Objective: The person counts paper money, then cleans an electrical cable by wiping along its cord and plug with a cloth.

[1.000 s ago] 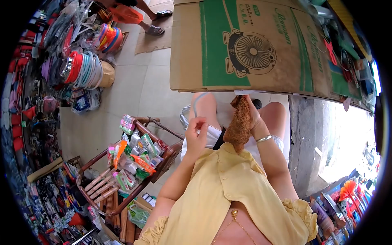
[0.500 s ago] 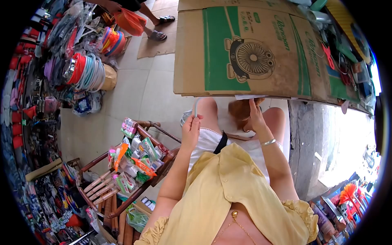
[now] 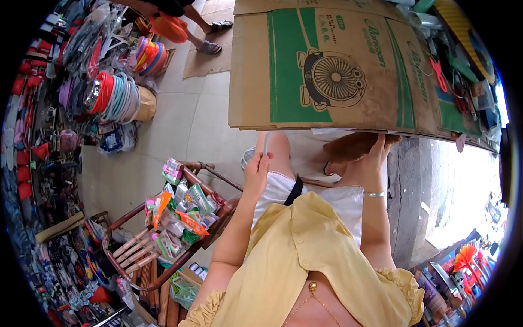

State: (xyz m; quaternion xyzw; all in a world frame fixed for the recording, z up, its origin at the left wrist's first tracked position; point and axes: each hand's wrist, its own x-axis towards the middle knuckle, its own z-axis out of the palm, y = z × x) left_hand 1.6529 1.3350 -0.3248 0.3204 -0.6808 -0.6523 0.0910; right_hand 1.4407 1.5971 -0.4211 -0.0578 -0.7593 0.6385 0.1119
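My left hand (image 3: pixel 256 170) is closed around a thin pale grey tube or cord (image 3: pixel 266 144) in front of my left thigh. The tube curves up from the fist, and a loop of similar pale material (image 3: pixel 246 159) shows behind the hand. Under the near edge of a printed cardboard sheet or box (image 3: pixel 338 76), my right hand (image 3: pixel 375 155) grips a brown, fuzzy-edged piece (image 3: pixel 348 147). Its exact kind I cannot make out. The fingertips of that hand are partly hidden by the cardboard edge.
A rack of packaged goods (image 3: pixel 185 210) stands at my left. Coiled hoses (image 3: pixel 122 98) sit farther off. A person's sandalled foot (image 3: pixel 210 48) is on the tiled floor (image 3: pixel 163 136). Tools hang at the right, by a red pair of scissors or similar (image 3: pixel 439 75).
My right hand has moved right with the brown piece, which now lies more sideways beneath the cardboard. My left hand stays nearly in place. The cardboard has shifted slightly left.
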